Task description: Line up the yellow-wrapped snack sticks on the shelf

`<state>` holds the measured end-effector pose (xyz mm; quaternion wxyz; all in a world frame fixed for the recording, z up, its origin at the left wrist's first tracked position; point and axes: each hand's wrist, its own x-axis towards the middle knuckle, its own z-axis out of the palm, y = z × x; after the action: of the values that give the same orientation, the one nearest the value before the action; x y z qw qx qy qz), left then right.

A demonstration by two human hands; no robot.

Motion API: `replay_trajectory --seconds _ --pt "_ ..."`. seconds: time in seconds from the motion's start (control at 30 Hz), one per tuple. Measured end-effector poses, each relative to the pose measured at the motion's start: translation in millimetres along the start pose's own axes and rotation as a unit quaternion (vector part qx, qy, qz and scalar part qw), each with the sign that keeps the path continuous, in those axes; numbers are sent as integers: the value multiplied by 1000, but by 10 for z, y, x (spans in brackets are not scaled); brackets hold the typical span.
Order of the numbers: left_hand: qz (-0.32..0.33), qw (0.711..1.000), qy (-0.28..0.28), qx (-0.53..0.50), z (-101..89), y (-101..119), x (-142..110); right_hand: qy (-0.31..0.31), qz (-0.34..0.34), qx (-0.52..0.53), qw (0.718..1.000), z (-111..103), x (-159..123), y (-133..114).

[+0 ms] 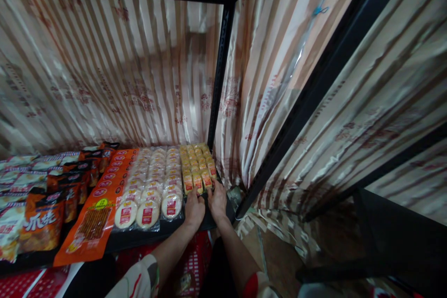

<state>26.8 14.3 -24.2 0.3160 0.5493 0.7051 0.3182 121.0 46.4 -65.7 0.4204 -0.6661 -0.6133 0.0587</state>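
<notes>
The yellow packets stand in close rows on the dark shelf, at 12 o'clock from both hands. The left hand is set at the front row, fingertips next to the packets; whether its grip is open or closed cannot be determined. The right hand is positioned at the front right corner of the rows; its grip state is likewise indeterminate. Round cracker packs lie at 9 to 10 o'clock from the left hand. A long orange packet lies beyond them at 9 o'clock.
</notes>
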Motion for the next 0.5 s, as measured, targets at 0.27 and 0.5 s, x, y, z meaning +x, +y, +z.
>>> replay_trajectory --seconds 0.27,0.5 --pt "3 999 -31 21 -44 19 4 -7 -3 11 1000 39 -15 -33" --pt "1 999 -34 17 -96 64 -18 -1 -10 -6 1000 49 -37 -30"
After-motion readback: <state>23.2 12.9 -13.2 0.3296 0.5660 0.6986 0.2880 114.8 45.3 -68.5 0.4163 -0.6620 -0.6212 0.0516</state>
